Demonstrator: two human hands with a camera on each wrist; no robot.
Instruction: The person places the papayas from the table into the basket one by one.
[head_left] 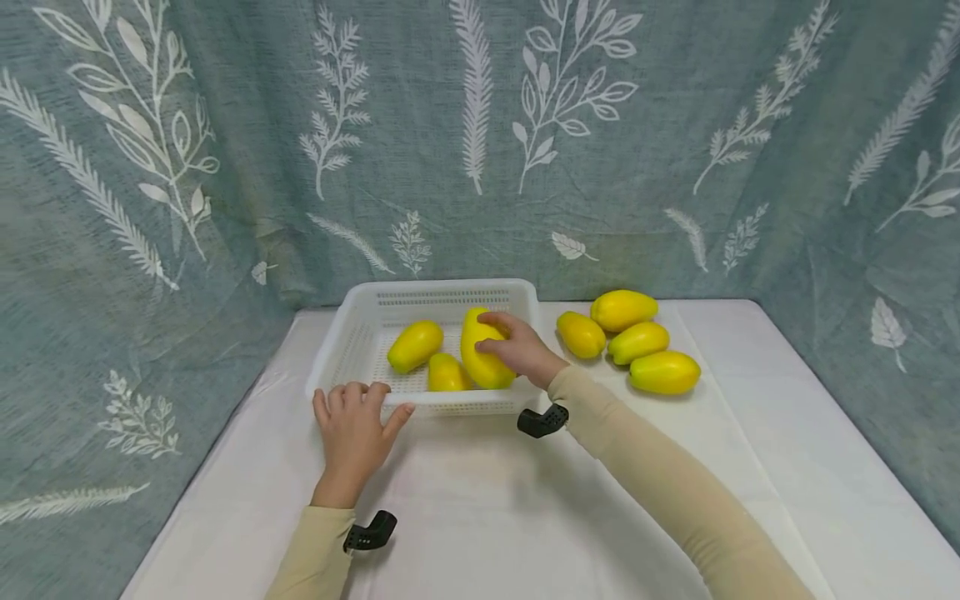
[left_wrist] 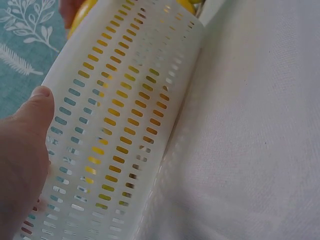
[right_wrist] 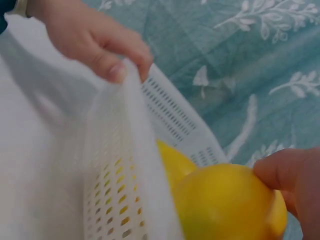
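A white perforated plastic basket (head_left: 442, 287) stands on the white-covered table. My left hand (head_left: 351, 437) grips its front rim near the left corner, thumb (left_wrist: 37, 107) on the outer side and fingers over the edge. Inside the basket's right part, my right hand (head_left: 525, 348) holds a yellow papaya (head_left: 486, 367), with thumb and fingers around its upper side. Two more papayas are in the basket: one (head_left: 416, 346) towards the middle, greenish at its lower end, and one (head_left: 447, 375) behind the front wall, partly hidden by it.
Right of the basket, several yellow papayas (head_left: 664, 372) lie grouped on the table (head_left: 480, 500). A green-blue curtain (head_left: 420, 150) with white leaf patterns hangs behind the table and along both sides. Black wrist cameras (head_left: 371, 531) are worn at both sleeves.
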